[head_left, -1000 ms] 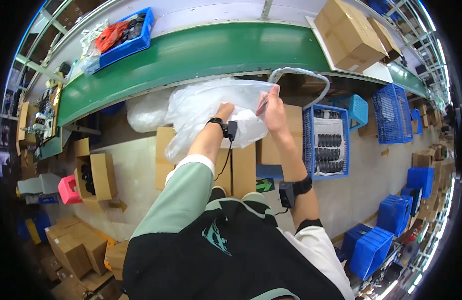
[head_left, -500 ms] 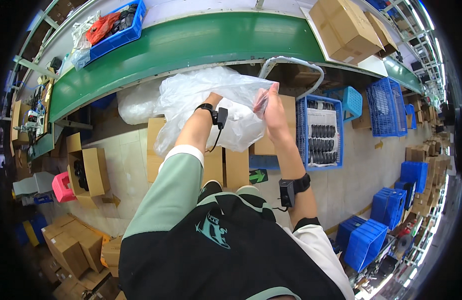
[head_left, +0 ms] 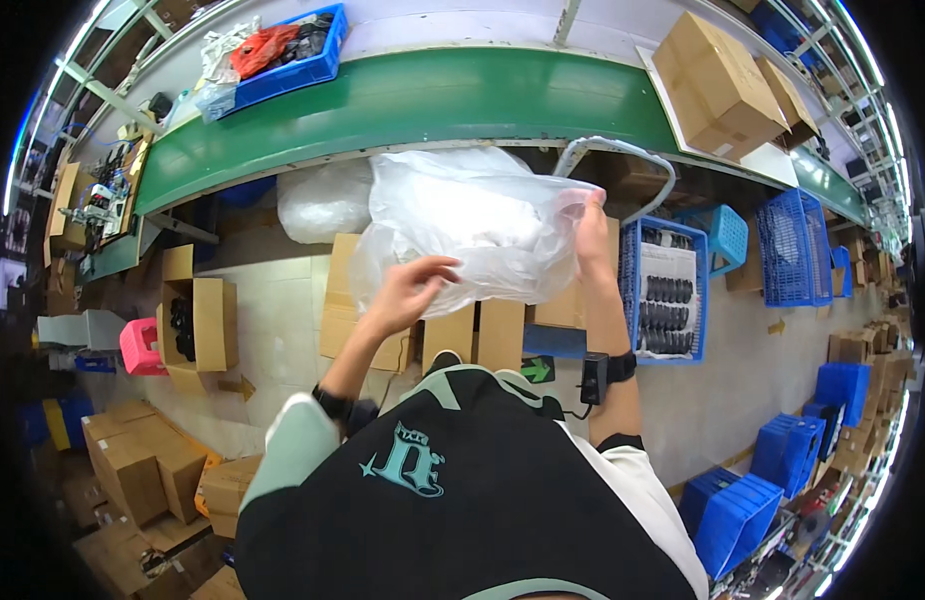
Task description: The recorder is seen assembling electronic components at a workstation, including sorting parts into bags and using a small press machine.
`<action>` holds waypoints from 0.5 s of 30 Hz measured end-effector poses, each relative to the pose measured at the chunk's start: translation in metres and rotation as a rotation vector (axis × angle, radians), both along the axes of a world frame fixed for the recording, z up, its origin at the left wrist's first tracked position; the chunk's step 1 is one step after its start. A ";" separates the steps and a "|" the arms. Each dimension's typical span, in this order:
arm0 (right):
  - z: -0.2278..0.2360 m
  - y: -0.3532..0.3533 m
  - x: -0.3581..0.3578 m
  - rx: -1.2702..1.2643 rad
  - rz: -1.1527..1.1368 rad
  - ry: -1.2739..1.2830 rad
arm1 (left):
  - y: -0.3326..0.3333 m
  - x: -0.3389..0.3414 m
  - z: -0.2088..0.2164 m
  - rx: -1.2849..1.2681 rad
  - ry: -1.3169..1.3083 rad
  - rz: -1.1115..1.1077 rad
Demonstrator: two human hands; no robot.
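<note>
Currently, a translucent-white plastic bag [head_left: 468, 215] is at my twelve o'clock. At its three, my right hand [head_left: 592, 240] grips its edge; at its seven, my left hand [head_left: 411, 292] is released, loosely curled, contact unclear. Brown cardboard boxes [head_left: 501, 335] show at its six, a long green workbench [head_left: 413, 95] at twelve.

Left forearm [head_left: 355, 358] angled forward and inward; left hand [head_left: 411, 290] was loose, its fingers [head_left: 435, 265] slightly spread, pointing right. Right forearm [head_left: 605, 325] ran nearly straight forward; right hand [head_left: 592, 242] was farther out, bent in a pinch. Hands were well apart.
</note>
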State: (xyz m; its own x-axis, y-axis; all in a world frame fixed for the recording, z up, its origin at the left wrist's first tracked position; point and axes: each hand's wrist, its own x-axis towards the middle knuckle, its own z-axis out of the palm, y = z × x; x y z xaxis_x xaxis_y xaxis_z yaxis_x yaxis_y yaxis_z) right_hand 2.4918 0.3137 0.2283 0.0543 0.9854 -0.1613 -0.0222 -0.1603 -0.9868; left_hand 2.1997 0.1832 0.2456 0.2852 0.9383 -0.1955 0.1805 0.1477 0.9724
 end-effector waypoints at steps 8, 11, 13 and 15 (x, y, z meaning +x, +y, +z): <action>-0.124 0.015 -0.113 0.269 0.447 -0.278 | -0.003 -0.070 -0.134 -0.065 -0.302 0.647; -0.074 -0.069 -0.199 0.289 0.912 -0.929 | -0.027 -0.015 -0.222 -0.350 -0.694 0.648; -0.068 -0.100 -0.178 0.384 0.700 -0.915 | -0.015 -0.001 -0.249 -0.431 -0.764 0.604; -0.063 -0.093 -0.135 0.212 1.098 -0.414 | 0.010 -0.015 -0.262 -0.424 -0.732 0.568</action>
State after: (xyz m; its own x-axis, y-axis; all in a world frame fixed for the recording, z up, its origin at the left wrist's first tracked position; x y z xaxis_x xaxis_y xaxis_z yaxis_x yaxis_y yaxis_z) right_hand 2.3566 0.2203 0.1652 -0.8249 0.5425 -0.1590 0.3517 0.2723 -0.8956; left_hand 2.1845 0.1937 -0.0162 0.0026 0.8662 -0.4997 -0.6415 0.3848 0.6637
